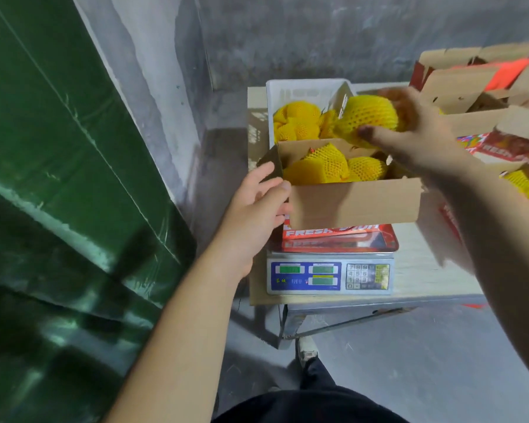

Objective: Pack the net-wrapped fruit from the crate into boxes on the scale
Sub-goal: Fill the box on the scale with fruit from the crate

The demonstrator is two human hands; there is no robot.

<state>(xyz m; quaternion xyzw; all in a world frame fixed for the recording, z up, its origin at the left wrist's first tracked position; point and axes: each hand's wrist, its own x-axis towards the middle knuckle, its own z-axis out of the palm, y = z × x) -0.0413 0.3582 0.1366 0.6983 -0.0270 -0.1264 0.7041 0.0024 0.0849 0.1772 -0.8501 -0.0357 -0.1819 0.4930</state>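
An open cardboard box point(355, 203) stands on the digital scale point(330, 274) and holds several fruits in yellow foam net point(327, 166). Behind it a white plastic crate point(300, 91) holds more net-wrapped fruit point(297, 120). My right hand point(416, 132), blurred, grips one net-wrapped fruit point(367, 116) in the air above the box's far right corner. My left hand point(257, 206) holds the box's left side, thumb on the corner of the near flap.
The scale sits on a small pale table point(425, 279) against a grey wall. Stacked open cardboard boxes point(471, 87) with red print fill the right side; one holds yellow net-wrapped fruit point(526, 184). A green wall panel point(58, 178) stands at the left. My shoe shows below the table.
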